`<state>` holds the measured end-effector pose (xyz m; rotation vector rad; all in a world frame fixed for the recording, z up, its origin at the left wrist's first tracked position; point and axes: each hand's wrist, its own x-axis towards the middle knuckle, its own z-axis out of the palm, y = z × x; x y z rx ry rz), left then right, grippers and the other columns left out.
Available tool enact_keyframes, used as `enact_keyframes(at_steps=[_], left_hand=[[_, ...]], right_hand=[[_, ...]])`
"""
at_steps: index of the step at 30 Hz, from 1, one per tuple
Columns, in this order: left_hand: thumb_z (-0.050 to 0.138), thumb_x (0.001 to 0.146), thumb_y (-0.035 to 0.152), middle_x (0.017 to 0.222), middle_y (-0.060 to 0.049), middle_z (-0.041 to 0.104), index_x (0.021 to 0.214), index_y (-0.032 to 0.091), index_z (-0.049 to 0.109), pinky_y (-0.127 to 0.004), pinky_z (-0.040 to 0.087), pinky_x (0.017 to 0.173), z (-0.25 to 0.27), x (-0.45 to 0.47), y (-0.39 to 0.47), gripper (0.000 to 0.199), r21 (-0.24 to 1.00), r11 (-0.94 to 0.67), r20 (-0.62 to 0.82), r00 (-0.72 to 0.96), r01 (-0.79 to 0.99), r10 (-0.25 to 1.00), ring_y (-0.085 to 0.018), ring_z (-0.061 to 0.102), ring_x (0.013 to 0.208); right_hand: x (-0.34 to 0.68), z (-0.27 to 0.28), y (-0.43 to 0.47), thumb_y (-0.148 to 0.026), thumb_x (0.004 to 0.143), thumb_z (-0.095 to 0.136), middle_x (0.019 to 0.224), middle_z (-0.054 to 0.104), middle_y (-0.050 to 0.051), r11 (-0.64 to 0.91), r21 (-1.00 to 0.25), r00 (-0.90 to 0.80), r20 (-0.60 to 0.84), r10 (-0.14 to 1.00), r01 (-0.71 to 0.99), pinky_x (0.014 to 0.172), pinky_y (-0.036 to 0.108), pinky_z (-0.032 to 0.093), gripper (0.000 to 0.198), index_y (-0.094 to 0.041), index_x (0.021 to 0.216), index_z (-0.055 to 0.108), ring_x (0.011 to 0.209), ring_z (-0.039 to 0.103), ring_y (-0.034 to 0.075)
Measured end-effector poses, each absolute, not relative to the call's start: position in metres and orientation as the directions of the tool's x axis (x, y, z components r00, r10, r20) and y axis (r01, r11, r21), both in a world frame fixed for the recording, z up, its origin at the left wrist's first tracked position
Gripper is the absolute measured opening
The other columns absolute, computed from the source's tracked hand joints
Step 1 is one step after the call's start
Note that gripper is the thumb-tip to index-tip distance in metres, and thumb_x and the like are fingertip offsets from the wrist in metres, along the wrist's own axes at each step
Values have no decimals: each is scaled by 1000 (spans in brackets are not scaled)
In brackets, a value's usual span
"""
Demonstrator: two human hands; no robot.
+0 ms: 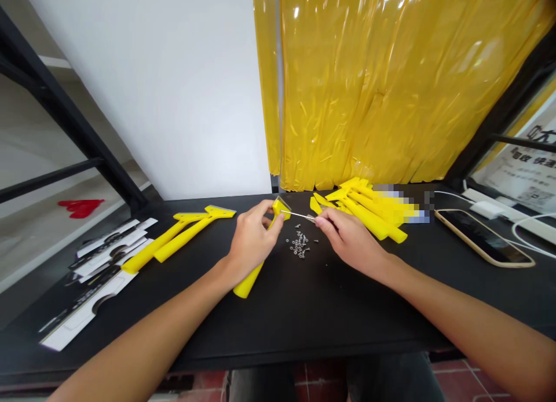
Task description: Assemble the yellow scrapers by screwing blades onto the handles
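Black tabletop (339, 309): left hand (254, 233) grips a yellow scraper (248, 281), right hand (347, 233) a metal tool (297, 215); screws (299, 244) lie at its six o'clock.

forearms (174, 315) angled inward, left hand (254, 233) curled, right hand (351, 238) apparently pinching

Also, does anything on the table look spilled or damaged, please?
Possibly spilled: the small metal parts lie loose on the black table, in no container, with a few strays. Nothing looks visibly damaged.
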<state>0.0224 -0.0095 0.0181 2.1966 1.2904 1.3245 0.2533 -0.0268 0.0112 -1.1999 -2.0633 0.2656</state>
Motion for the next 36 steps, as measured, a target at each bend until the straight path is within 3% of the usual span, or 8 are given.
enact_keyframes(at_steps=[9, 15, 20, 24, 27, 29, 33, 36], left_hand=[[61, 92, 29, 96, -3, 70, 104, 20, 63, -20, 55, 50, 16, 25, -11, 15, 642, -561, 559, 183, 523, 809, -11, 67, 59], [60, 93, 28, 97, -3, 70, 105, 20, 63, -19, 56, 50, 16, 25, -12, 15, 668, -557, 549, 178, 493, 817, -12, 70, 61], [61, 93, 28, 98, -3, 72, 106, 20, 63, -19, 57, 51, 16, 24, -13, 16, 664, -573, 558, 191, 480, 808, -11, 70, 61], [61, 93, 29, 100, -3, 71, 107, 21, 63, -20, 58, 52, 16, 25, -14, 17, 681, -575, 562, 181, 453, 807, -12, 71, 63], [61, 93, 29, 99, -3, 72, 110, 21, 63, -20, 57, 53, 17, 24, -14, 18, 661, -581, 572, 181, 476, 800, -12, 71, 64], [62, 93, 29, 98, -2, 72, 110, 21, 64, -21, 57, 53, 17, 24, -13, 19, 628, -582, 581, 187, 516, 792, -12, 70, 64], [62, 93, 30, 95, -3, 73, 108, 21, 65, -22, 56, 53, 18, 24, -12, 18, 577, -586, 594, 200, 569, 779, -14, 70, 66], [62, 92, 30, 92, -3, 73, 108, 20, 65, -22, 56, 53, 19, 24, -12, 19, 573, -590, 602, 196, 569, 774, -14, 69, 65]], right_hand=[[251, 15, -32, -38, 99, 50, 94, 69, 6, 529, -523, -301, 460, 836, 668, 72, 33, 44, 17, -22, 100, 55, 83, 64, 23], [250, 17, -35, -36, 104, 37, 78, 63, 4, 551, -485, -370, 422, 828, 679, 69, 33, 39, 29, -21, 86, 55, 72, 59, 20], [250, 20, -33, -42, 104, 36, 70, 55, 0, 522, -667, -375, 367, 851, 532, 65, 30, 38, 40, -21, 75, 54, 66, 52, 17], [252, 19, -29, -60, 97, 42, 58, 36, -6, 160, -950, -376, 49, 925, 268, 46, 25, 24, 47, -21, 73, 51, 48, 31, 11], [251, 19, -29, -66, 93, 46, 57, 23, -10, -110, -984, -447, -163, 879, 141, 42, 24, 12, 47, -22, 75, 47, 44, 15, 8], [249, 19, -29, -64, 94, 45, 58, 26, -9, -48, -981, -422, -124, 898, 186, 42, 24, 15, 46, -22, 75, 48, 45, 19, 9], [248, 18, -31, -52, 97, 49, 69, 48, -2, 394, -814, -348, 254, 903, 427, 56, 27, 35, 36, -22, 79, 52, 61, 44, 14], [248, 16, -31, -47, 100, 46, 73, 51, -1, 488, -733, -369, 338, 866, 474, 62, 29, 39, 33, -22, 80, 52, 69, 49, 16]])
